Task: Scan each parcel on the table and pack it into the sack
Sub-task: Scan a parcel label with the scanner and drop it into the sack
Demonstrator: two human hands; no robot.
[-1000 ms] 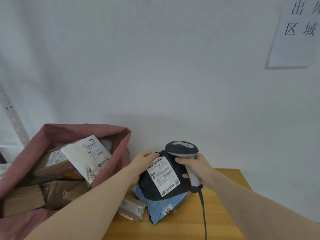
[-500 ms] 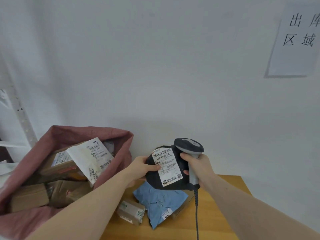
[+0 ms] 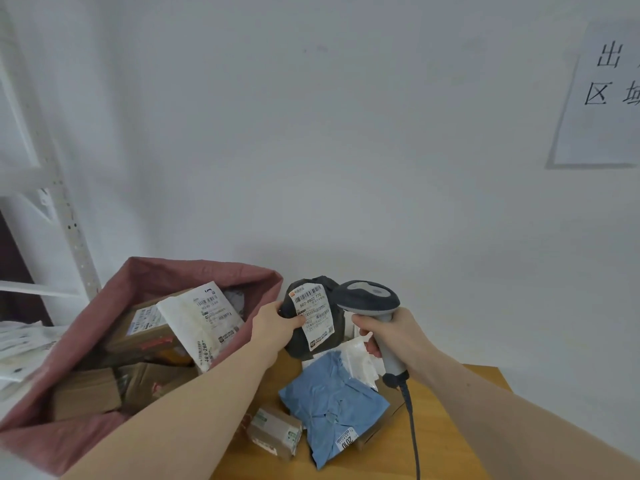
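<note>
While our left hand [image 3: 277, 323] grips the black soft plastic parcel [image 3: 311, 320] above the wooden table's [image 3: 450, 427] far edge, beside the pink woven sack [image 3: 145, 275], our right hand [image 3: 398, 336] clasps the grey corded handheld scanner [image 3: 372, 301]

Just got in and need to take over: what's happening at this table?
A person is scanning parcels. The left hand grips a black parcel in the air beside the sack; the right hand holds the scanner by it. A blue parcel and a small box wait on the table.

Soft, even, dim indoor light; faint shadows on the wall [image 3: 346, 133]; wide-angle bending and blur toward the edges.
</note>
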